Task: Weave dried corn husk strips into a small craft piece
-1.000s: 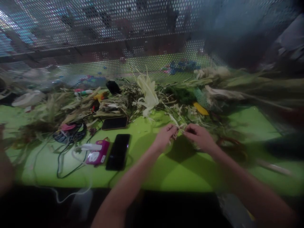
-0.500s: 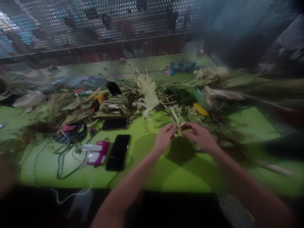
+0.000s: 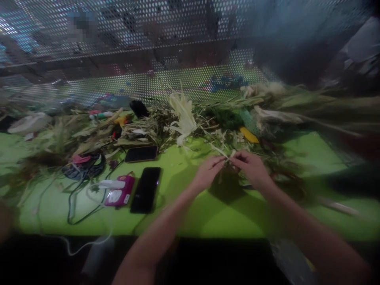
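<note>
My left hand [image 3: 210, 170] and my right hand [image 3: 249, 166] meet over the green table [image 3: 190, 221], each pinched closed. Between their fingertips is a thin, pale strip of dried corn husk [image 3: 220, 150], one end sticking out up and to the left. Its lower part is covered by my fingers. Just beyond my hands lie scraps of dry husk [image 3: 234, 138] and a yellow object [image 3: 249, 135]. Farther back, a larger pale bunch of corn husk [image 3: 183, 113] stands up from the pile.
Two phones, one near [image 3: 146, 190] and one farther back [image 3: 141, 154], lie to my left beside a magenta power strip [image 3: 120, 191] with cables. A perforated metal screen [image 3: 142, 83] rises behind the husk heap. Long dry stalks [image 3: 314, 105] fill the right back.
My fingers have shifted slightly to the right around the husk strip, and its free end now leans farther left. The whole view has moved a little.
</note>
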`<state>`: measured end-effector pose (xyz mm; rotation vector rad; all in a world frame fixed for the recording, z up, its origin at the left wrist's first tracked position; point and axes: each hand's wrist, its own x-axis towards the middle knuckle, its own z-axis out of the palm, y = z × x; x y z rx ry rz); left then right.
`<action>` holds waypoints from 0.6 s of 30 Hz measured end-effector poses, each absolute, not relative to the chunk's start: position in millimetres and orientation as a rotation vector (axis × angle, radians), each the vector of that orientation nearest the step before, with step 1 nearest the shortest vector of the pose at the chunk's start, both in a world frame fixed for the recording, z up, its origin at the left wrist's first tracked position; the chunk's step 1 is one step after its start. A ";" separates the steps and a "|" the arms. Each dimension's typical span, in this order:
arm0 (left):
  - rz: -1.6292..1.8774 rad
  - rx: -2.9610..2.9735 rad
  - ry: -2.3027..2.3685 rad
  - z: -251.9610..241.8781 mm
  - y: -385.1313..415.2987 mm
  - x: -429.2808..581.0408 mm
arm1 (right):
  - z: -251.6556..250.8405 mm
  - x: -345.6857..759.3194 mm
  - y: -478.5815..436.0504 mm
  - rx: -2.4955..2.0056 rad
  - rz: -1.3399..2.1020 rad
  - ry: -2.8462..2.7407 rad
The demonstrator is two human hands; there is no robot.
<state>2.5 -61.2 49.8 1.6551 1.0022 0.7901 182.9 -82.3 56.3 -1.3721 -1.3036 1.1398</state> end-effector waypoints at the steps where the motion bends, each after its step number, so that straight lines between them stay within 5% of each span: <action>1: 0.776 1.656 0.987 48.8 -60.9 3.1 | 56.0 182.5 -82.7 -1.364 1.138 -1.318; 18: 0.855 1.427 0.941 44.7 -60.3 7.6 | 55.0 174.2 -87.6 -1.363 1.117 -1.281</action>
